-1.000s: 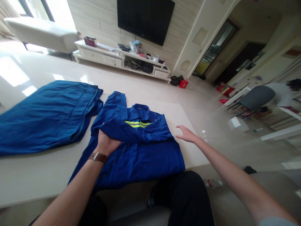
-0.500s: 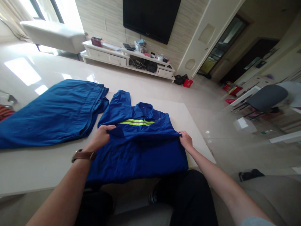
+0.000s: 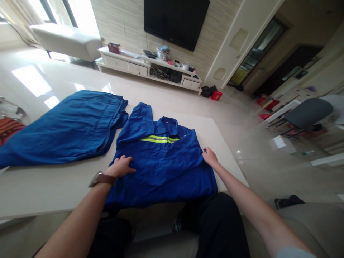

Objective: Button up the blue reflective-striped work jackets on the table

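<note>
A blue work jacket [image 3: 163,168] lies front up across the white table [image 3: 53,190], collar facing away from me. A yellow and grey reflective band runs over its chest, and one sleeve is folded up toward the collar. My left hand [image 3: 123,166] rests on the jacket's left side, fingers apart and gripping nothing. At the jacket's right edge, my right hand [image 3: 210,157] pinches the cloth between thumb and fingers. To the left lies a second blue garment [image 3: 72,129], folded, its kind unclear. A brown-strapped watch [image 3: 103,178] is on my left wrist.
My knees [image 3: 217,222] are close against the table's near edge. Beyond the table stand a low white TV cabinet [image 3: 120,62] and a padded bench [image 3: 64,41]. A grey chair [image 3: 309,113] is at the right. Red striped cloth [image 3: 10,129] shows at the far left.
The raised jacket cloth has come down flat. My left hand has let go of it and opened. My right hand has shifted slightly up along the right edge.
</note>
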`<move>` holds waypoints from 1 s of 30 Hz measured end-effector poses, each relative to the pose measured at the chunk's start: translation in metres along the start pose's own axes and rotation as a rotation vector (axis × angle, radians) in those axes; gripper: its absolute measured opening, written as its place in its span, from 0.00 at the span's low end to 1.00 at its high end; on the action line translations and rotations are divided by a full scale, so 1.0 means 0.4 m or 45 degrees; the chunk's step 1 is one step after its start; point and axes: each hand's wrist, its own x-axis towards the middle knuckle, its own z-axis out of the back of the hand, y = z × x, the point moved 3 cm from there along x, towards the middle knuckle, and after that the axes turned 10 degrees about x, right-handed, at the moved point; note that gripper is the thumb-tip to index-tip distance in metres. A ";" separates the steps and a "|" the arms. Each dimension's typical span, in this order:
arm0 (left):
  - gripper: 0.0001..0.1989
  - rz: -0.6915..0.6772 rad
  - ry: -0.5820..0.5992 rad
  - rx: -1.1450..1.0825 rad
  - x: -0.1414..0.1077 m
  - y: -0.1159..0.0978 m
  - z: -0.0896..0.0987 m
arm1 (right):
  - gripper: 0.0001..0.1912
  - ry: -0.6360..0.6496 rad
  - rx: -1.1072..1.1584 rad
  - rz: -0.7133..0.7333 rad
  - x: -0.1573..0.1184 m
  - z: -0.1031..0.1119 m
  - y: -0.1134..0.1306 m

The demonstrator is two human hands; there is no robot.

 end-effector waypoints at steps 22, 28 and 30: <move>0.25 0.189 -0.245 0.221 0.051 0.010 0.013 | 0.22 0.132 0.014 0.710 -0.105 -0.077 0.063; 0.31 0.321 -0.605 0.031 0.141 0.047 0.072 | 0.17 -0.122 0.317 0.778 -0.153 -0.008 0.134; 0.33 0.404 -0.597 -0.073 0.194 0.045 0.103 | 0.14 -0.172 0.401 0.780 -0.176 0.012 0.159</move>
